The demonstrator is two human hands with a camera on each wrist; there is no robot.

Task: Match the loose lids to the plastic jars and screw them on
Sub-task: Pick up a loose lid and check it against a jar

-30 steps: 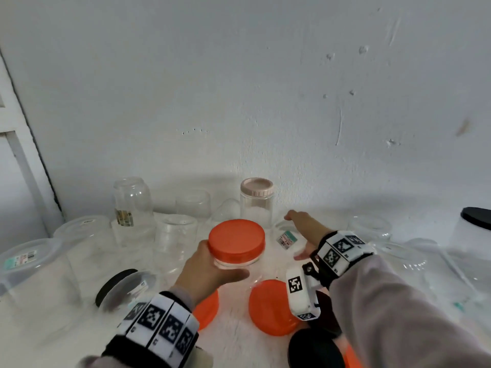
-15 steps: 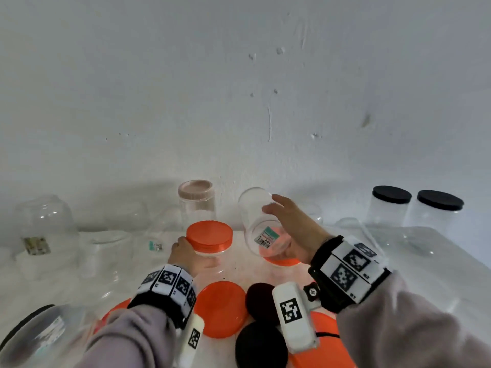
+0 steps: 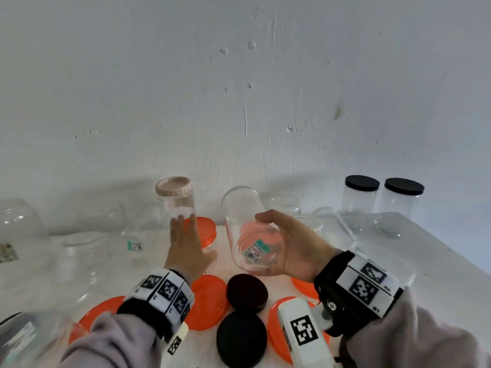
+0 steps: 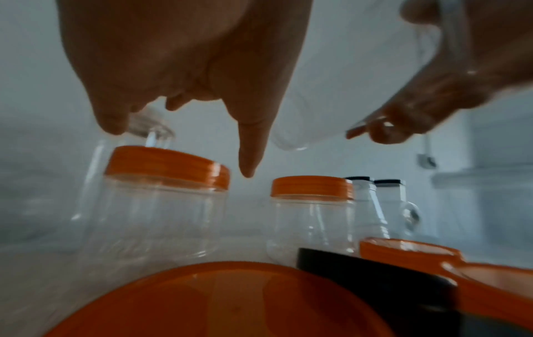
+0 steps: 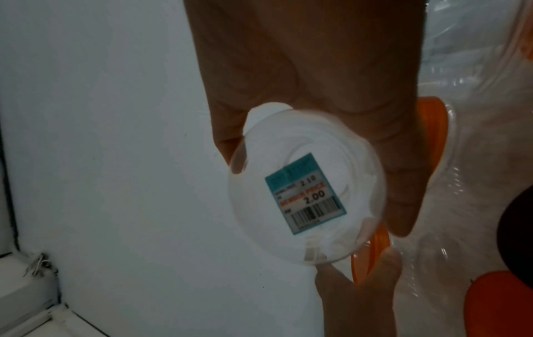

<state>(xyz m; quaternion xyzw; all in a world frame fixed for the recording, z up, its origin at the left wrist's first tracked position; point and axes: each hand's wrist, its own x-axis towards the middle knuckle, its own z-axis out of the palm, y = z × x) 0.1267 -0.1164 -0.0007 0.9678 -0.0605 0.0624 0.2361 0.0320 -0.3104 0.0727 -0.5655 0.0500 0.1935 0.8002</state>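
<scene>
My right hand [image 3: 281, 243] grips a clear lidless jar [image 3: 247, 235], tilted in the air with its stickered base [image 5: 305, 193] toward me. Fingers wrap one side of it and the thumb [image 5: 357, 285] the other. My left hand [image 3: 186, 243] is open with straight fingers, just above and in front of a clear jar with an orange lid [image 4: 164, 168]; it holds nothing. Loose orange lids [image 3: 207, 301] and two black lids [image 3: 247, 292] lie on the white table [image 3: 398, 261] between my wrists.
A pink-lidded jar [image 3: 175, 200] stands by the wall behind my left hand. Two black-lidded jars [image 3: 382, 200] stand at the far right. A second orange-lidded jar [image 4: 311, 205] shows in the left wrist view. Several clear lidless jars crowd the left side [image 3: 85, 243].
My left hand has let go of the orange-lidded jar and its fingers have straightened. My right hand has lifted the clear jar and brought it nearer to me.
</scene>
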